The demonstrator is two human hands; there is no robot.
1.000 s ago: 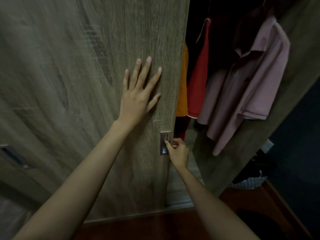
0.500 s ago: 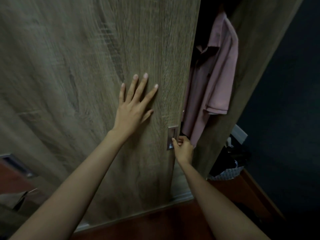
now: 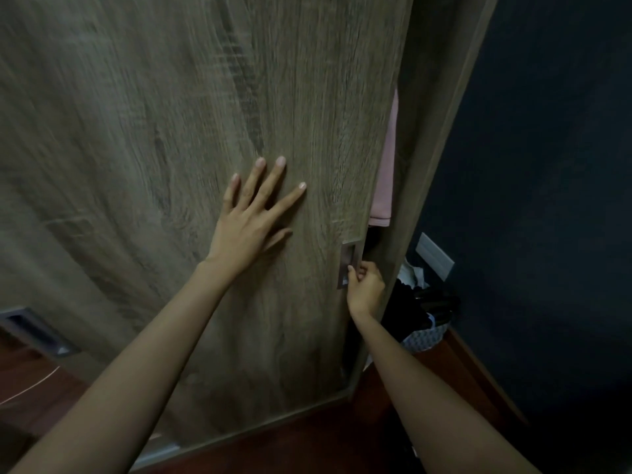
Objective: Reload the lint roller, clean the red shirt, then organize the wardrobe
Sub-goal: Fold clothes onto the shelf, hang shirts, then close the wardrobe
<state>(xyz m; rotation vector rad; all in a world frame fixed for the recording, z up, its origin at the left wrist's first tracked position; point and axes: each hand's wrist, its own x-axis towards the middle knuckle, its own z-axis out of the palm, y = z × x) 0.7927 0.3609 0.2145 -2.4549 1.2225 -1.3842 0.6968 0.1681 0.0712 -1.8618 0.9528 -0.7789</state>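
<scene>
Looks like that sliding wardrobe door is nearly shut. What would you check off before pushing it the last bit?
1. Left hand flat on the sliding door, fingers spread: ok.
2. Right hand holding at the recessed handle: ok.
3. Right hand's fingers out of the closing gap: not ok; they sit at the door's edge beside the wardrobe side panel.
4. Pink shirt out of the gap: not ok; its edge hangs in the narrow opening.
5. Other clothes tucked inside: cannot tell, hidden behind the door.
6. Basket on the floor out of the door's path: ok, it sits outside the wardrobe.
</scene>
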